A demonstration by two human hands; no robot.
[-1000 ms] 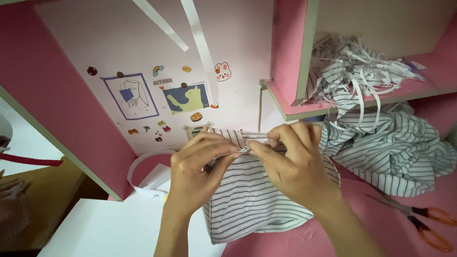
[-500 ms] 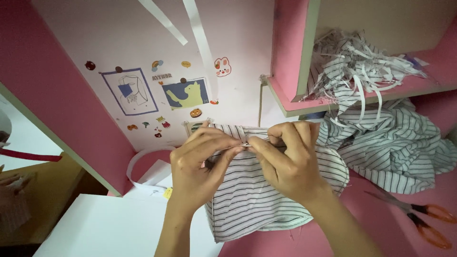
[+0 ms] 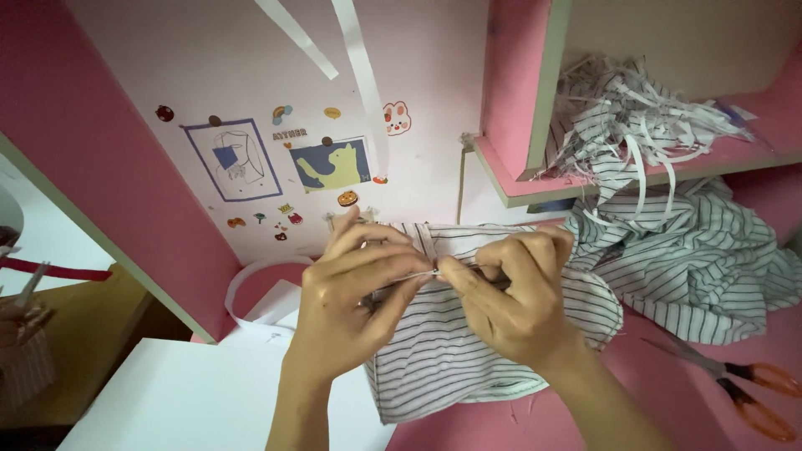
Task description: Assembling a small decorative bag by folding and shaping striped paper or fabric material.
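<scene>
A piece of white cloth with thin dark stripes [image 3: 451, 359] lies on the pink desk in front of me. My left hand [image 3: 351, 305] and my right hand [image 3: 514, 296] both pinch its folded upper edge, thumbs and forefingers meeting at the middle. Between the fingertips a small thin metal thing shows, too small to tell what it is. The lower part of the cloth hangs flat below my hands.
A heap of the same striped fabric [image 3: 710, 267] lies at the right, with cut strips [image 3: 635, 117] piled on a pink shelf above. Orange-handled scissors [image 3: 748, 388] lie at the lower right. White paper sheets [image 3: 192, 401] lie at the lower left. Stickers and small pictures [image 3: 330, 163] cover the back wall.
Both hands have shifted slightly left along the cloth's top edge, still pinching it together. The cloth has barely moved.
</scene>
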